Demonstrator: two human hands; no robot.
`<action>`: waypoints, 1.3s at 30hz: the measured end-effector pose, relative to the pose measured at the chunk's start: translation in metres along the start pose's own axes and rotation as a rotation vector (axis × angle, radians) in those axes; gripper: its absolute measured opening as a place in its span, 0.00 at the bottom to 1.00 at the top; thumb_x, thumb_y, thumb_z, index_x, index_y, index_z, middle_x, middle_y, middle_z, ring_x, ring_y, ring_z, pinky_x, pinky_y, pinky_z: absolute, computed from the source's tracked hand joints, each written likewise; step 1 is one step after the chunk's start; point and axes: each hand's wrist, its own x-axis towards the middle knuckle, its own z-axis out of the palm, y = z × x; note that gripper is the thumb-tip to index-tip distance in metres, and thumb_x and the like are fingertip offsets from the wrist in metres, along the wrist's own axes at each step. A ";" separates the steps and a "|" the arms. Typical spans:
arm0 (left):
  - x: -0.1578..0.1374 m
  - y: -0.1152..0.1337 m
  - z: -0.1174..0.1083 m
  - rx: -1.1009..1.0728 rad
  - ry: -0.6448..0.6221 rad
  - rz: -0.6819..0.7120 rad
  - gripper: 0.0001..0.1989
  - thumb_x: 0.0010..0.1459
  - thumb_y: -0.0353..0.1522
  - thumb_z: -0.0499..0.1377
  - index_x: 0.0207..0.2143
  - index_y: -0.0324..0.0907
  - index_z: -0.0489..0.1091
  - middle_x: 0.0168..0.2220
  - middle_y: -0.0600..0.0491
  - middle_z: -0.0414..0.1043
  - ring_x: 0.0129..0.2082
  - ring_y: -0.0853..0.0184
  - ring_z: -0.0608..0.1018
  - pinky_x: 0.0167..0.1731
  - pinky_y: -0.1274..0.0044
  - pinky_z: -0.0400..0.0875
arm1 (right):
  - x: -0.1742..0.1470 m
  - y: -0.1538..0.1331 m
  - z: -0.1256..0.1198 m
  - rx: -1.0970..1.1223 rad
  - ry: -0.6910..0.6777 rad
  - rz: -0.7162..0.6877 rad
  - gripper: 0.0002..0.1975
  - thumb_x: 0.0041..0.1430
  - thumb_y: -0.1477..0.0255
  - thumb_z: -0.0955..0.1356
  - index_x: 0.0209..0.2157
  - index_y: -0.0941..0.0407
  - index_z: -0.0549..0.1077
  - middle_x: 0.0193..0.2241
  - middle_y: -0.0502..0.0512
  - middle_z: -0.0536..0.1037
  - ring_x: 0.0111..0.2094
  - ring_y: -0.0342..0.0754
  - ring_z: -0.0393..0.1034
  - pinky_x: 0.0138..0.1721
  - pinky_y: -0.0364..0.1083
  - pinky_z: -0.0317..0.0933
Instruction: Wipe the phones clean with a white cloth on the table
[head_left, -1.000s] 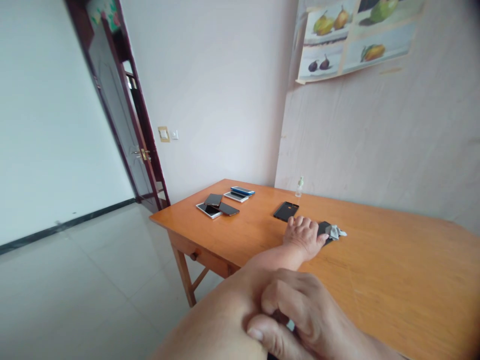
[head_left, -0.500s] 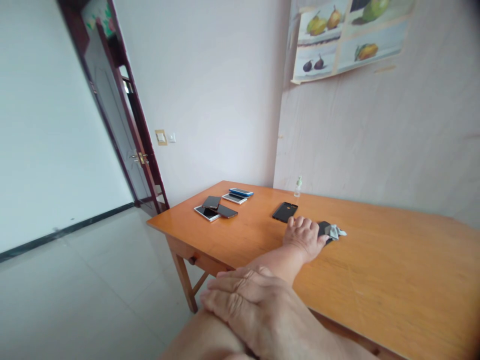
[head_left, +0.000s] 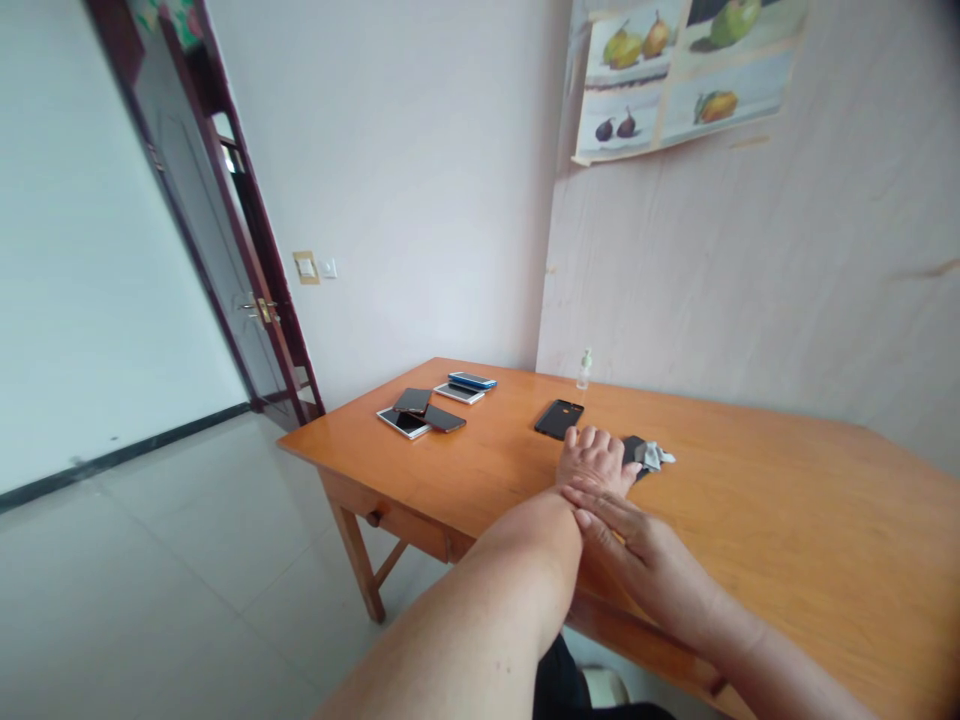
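My left hand [head_left: 598, 460] rests palm down on the table, fingers apart and thumb out to the side. Close to its thumb lies a dark flat object [head_left: 634, 452] with a crumpled grey cloth [head_left: 654, 456] on it; whether the thumb touches them I cannot tell. Just beyond the fingertips is a black phone case [head_left: 559, 418], its hollow side up. My right hand [head_left: 634, 535] lies across my left forearm near the wrist, its fingers stretched out and touching the skin. Neither hand holds an object.
On the wooden table [head_left: 765, 500], several phones [head_left: 445, 418] lie in two groups at the left. A small clear pump bottle [head_left: 584, 370] stands by the wall. Fruit paintings [head_left: 686, 80] hang above. A door [head_left: 187, 190] is at the far left.
My right hand has slid along my left arm, from near the elbow towards the wrist. My left hand stays on the table. The view has shifted slightly.
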 end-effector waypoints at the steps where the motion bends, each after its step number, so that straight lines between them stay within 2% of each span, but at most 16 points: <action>1: 0.000 -0.001 0.000 0.007 -0.003 0.005 0.18 0.63 0.46 0.52 0.40 0.41 0.68 0.42 0.49 0.69 0.47 0.59 0.66 0.51 0.63 0.57 | 0.002 -0.005 -0.002 0.012 0.014 0.016 0.18 0.65 0.63 0.62 0.52 0.54 0.73 0.51 0.61 0.75 0.54 0.55 0.67 0.58 0.59 0.59; 3: 0.000 -0.002 0.001 0.018 -0.006 0.007 0.17 0.63 0.46 0.52 0.40 0.42 0.68 0.42 0.49 0.69 0.47 0.60 0.66 0.51 0.64 0.57 | 0.007 -0.026 -0.006 0.066 0.071 0.014 0.16 0.65 0.64 0.63 0.47 0.54 0.75 0.47 0.60 0.77 0.51 0.55 0.69 0.55 0.56 0.62; 6: -0.001 -0.002 0.004 0.021 0.005 -0.010 0.17 0.63 0.46 0.52 0.40 0.43 0.68 0.42 0.50 0.69 0.47 0.60 0.66 0.51 0.64 0.57 | 0.014 -0.073 -0.009 0.181 0.145 -0.055 0.11 0.63 0.66 0.65 0.44 0.53 0.75 0.43 0.57 0.77 0.46 0.51 0.70 0.50 0.51 0.64; 8: -0.002 -0.002 0.006 0.025 0.029 -0.008 0.17 0.63 0.46 0.52 0.41 0.42 0.68 0.42 0.50 0.69 0.47 0.59 0.66 0.51 0.63 0.58 | 0.018 -0.103 -0.006 0.254 0.117 -0.133 0.09 0.63 0.68 0.66 0.43 0.52 0.75 0.38 0.54 0.77 0.41 0.48 0.71 0.46 0.48 0.64; 9: -0.003 -0.002 0.006 0.030 0.046 -0.008 0.18 0.63 0.46 0.51 0.41 0.42 0.68 0.43 0.49 0.69 0.48 0.59 0.66 0.50 0.62 0.58 | 0.019 -0.116 -0.004 0.279 0.060 -0.180 0.08 0.62 0.68 0.66 0.41 0.52 0.75 0.34 0.53 0.76 0.38 0.46 0.70 0.43 0.47 0.65; 12: -0.004 -0.002 0.007 0.039 0.078 -0.019 0.18 0.63 0.46 0.50 0.41 0.42 0.68 0.42 0.48 0.69 0.47 0.58 0.66 0.49 0.63 0.59 | 0.021 -0.136 0.006 0.255 -0.020 -0.245 0.06 0.59 0.70 0.68 0.29 0.56 0.73 0.26 0.52 0.72 0.31 0.45 0.67 0.36 0.46 0.63; 19: -0.003 -0.001 0.005 0.017 0.076 -0.048 0.18 0.63 0.47 0.51 0.39 0.43 0.68 0.40 0.48 0.69 0.47 0.57 0.66 0.48 0.63 0.59 | 0.011 -0.122 0.022 0.201 0.147 -0.388 0.12 0.56 0.69 0.68 0.23 0.56 0.64 0.21 0.48 0.65 0.23 0.41 0.59 0.28 0.43 0.56; 24: -0.003 -0.002 0.003 0.006 0.063 -0.031 0.18 0.64 0.46 0.50 0.39 0.42 0.68 0.41 0.48 0.69 0.47 0.58 0.66 0.48 0.62 0.59 | 0.010 -0.122 0.013 0.157 0.136 -0.388 0.14 0.59 0.68 0.68 0.22 0.55 0.62 0.19 0.47 0.63 0.22 0.41 0.59 0.26 0.42 0.56; 26: -0.002 -0.002 0.002 0.006 0.066 -0.031 0.17 0.64 0.46 0.50 0.40 0.42 0.68 0.41 0.48 0.69 0.47 0.58 0.65 0.49 0.62 0.58 | 0.014 -0.129 0.012 0.109 0.140 -0.386 0.12 0.59 0.66 0.68 0.24 0.55 0.66 0.21 0.50 0.68 0.24 0.43 0.63 0.30 0.44 0.60; 28: -0.002 -0.002 0.002 0.007 0.065 -0.035 0.17 0.63 0.46 0.50 0.40 0.43 0.68 0.42 0.48 0.69 0.47 0.58 0.65 0.49 0.62 0.58 | 0.019 -0.135 0.017 0.114 0.088 -0.415 0.11 0.59 0.63 0.67 0.29 0.55 0.72 0.28 0.54 0.74 0.31 0.47 0.68 0.38 0.48 0.63; 31: -0.001 -0.002 0.002 0.007 0.058 -0.037 0.17 0.63 0.46 0.51 0.41 0.43 0.68 0.43 0.48 0.68 0.48 0.57 0.65 0.50 0.62 0.57 | 0.023 -0.139 0.028 0.218 -0.069 -0.472 0.17 0.63 0.57 0.63 0.40 0.53 0.75 0.39 0.55 0.78 0.42 0.49 0.71 0.48 0.50 0.62; 33: -0.001 -0.002 0.001 0.006 0.063 -0.041 0.17 0.63 0.46 0.51 0.41 0.43 0.67 0.43 0.48 0.68 0.48 0.57 0.65 0.50 0.61 0.58 | 0.023 -0.136 0.030 0.279 -0.143 -0.480 0.21 0.65 0.55 0.60 0.46 0.53 0.74 0.43 0.55 0.78 0.46 0.50 0.70 0.52 0.50 0.60; 36: -0.003 -0.003 -0.001 -0.003 0.084 -0.032 0.17 0.63 0.45 0.51 0.41 0.43 0.67 0.43 0.48 0.68 0.48 0.57 0.65 0.49 0.62 0.58 | 0.021 -0.124 0.021 0.304 -0.204 -0.392 0.21 0.66 0.58 0.60 0.52 0.56 0.71 0.46 0.57 0.77 0.48 0.49 0.69 0.54 0.50 0.59; 39: -0.006 -0.003 -0.005 -0.013 0.099 -0.018 0.16 0.64 0.45 0.50 0.42 0.43 0.67 0.43 0.48 0.68 0.47 0.57 0.65 0.50 0.62 0.58 | 0.019 -0.100 0.012 0.268 -0.174 -0.271 0.18 0.68 0.65 0.58 0.53 0.53 0.70 0.47 0.54 0.76 0.49 0.48 0.69 0.57 0.52 0.56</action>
